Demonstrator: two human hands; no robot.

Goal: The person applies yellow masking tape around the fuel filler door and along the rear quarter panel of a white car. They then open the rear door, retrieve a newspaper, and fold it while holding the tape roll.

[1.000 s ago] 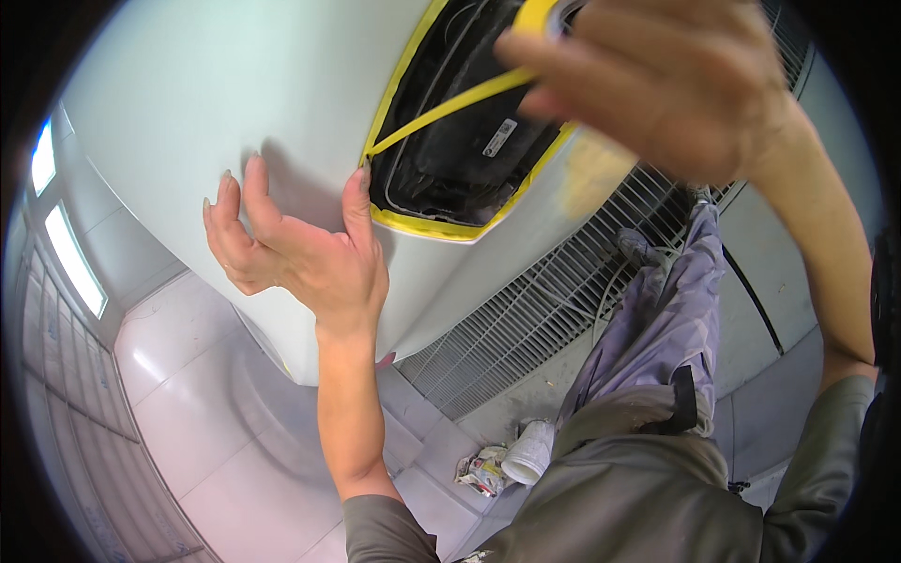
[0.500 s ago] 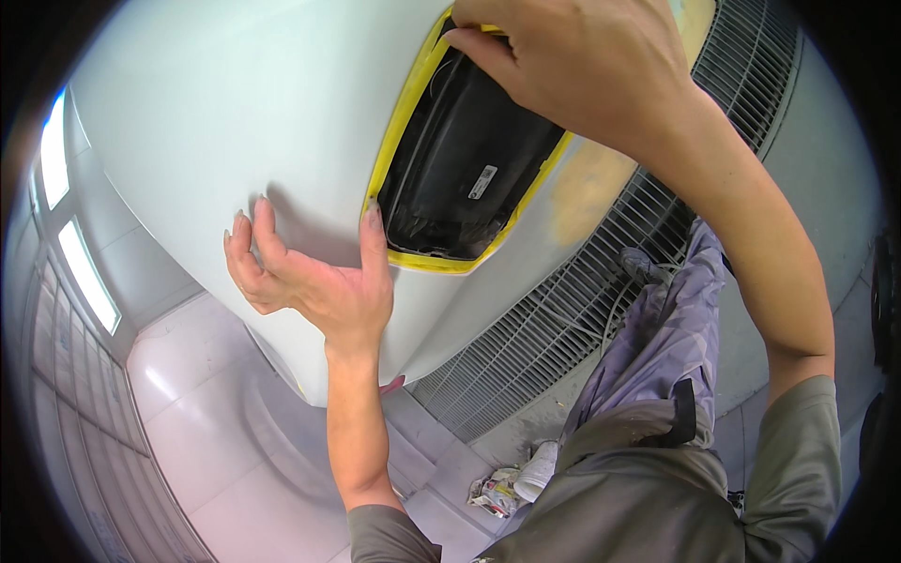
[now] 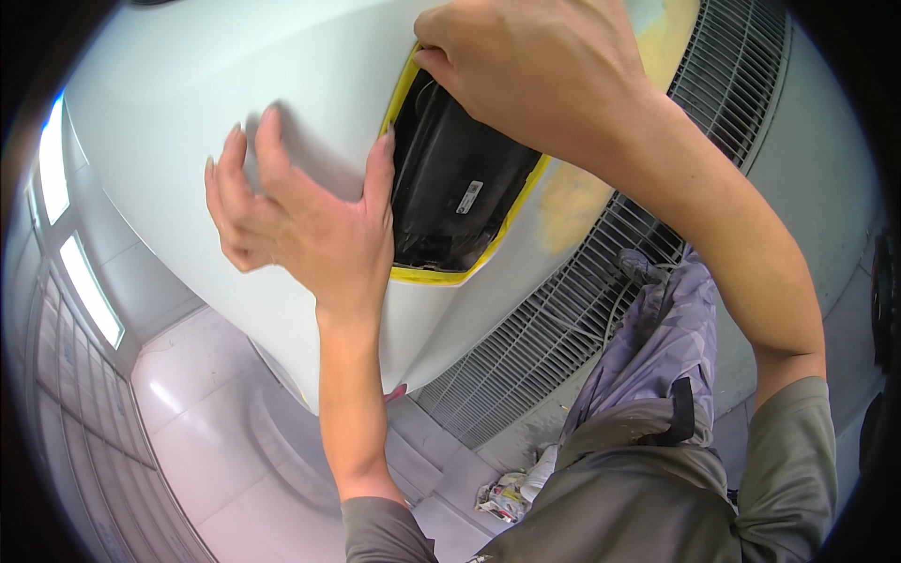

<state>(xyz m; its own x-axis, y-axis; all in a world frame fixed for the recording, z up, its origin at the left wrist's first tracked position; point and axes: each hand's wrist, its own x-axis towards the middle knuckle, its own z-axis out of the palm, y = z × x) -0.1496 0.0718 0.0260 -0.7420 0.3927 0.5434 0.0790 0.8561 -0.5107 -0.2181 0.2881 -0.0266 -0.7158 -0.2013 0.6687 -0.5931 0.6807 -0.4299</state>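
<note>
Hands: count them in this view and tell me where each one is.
2. The left hand is at the left edge of the taped black opening; the right hand covers part of its upper end. No other hand shows.

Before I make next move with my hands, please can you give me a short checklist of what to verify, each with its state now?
1. Left hand, thumb at the left edge of the dark opening: ok.
2. Left fingertips in contact with the white panel: cannot tell; they are spread and bent over it.
3. Right hand at the upper end of the opening: ok.
4. What the right hand holds: cannot tell; its back hides the palm.
5. Yellow tape along the lower edge: ok.
6. Whole tape border in view: not ok; the right hand covers the upper part.
</note>
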